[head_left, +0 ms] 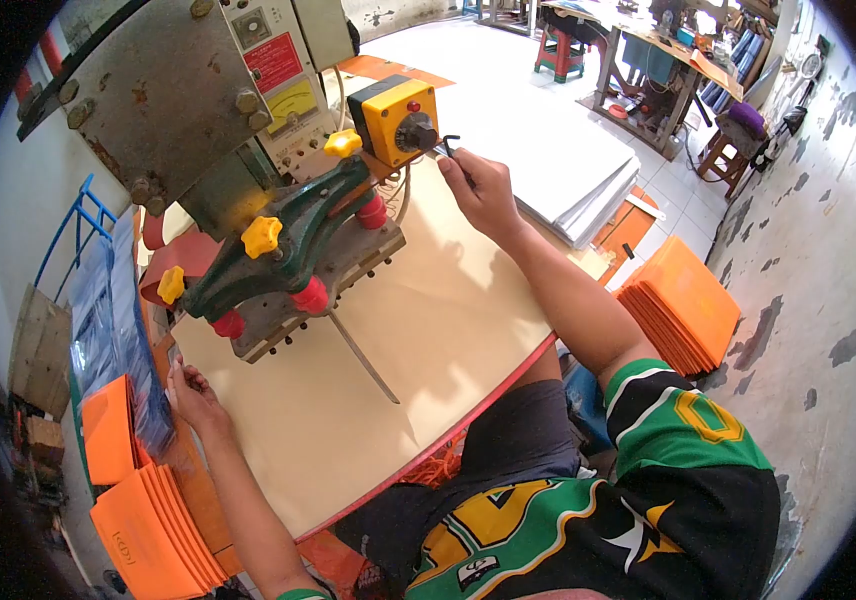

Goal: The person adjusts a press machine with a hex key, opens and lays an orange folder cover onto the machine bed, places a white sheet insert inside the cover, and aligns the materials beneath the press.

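Observation:
My right hand [481,196] is closed around a black hex key [450,145], beside the knob of a yellow and black control box [398,120]. My left hand [194,392] rests at the left edge of the cream work surface [448,330], fingers curled and partly apart, with nothing visible in them. Between the hands stands a green press head [293,235] with yellow star knobs [262,236] and red cylinders [309,295], above a drilled metal plate [358,262]. A thin metal strip [366,360] lies on the surface below the plate.
Stacks of orange sheets lie at the right [683,300] and lower left [153,535]. A tall stack of white sheets [568,170] stands behind my right arm. Blue plastic-wrapped bundles [98,330] are at the left. A cluttered workbench [648,45] and a red stool [559,52] are farther back.

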A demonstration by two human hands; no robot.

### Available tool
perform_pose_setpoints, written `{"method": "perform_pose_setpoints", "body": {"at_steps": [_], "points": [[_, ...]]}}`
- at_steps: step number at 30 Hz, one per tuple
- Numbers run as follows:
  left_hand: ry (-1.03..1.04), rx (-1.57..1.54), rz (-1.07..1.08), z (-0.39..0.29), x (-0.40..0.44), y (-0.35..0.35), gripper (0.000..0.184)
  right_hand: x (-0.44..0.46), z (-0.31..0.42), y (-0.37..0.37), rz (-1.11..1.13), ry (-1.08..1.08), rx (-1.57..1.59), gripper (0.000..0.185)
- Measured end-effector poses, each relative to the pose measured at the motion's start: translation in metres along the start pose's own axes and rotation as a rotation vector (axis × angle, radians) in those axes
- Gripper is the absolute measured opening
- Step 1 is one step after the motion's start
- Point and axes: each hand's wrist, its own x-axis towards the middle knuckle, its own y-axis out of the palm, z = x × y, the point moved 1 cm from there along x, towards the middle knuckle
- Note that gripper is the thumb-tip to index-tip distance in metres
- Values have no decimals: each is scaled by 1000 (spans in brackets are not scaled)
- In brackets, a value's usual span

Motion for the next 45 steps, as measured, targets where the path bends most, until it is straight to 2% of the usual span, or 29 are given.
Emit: {"method": "perform_pose_setpoints", "body": {"at_steps": [12,14,20,45], "points": [[13,-21,20,-1,-2,1,21,-1,-1,-2,5,9,30,39],[24,-22,21,0,0,1,21,-1,-1,-3,71,51,-2,33],[22,-9,-14,-2,-5,6,21,-1,-2,0,35,6,36,38],[12,-12,6,2,4,-3,22,1,3,-1,12,0,15,40]]}}
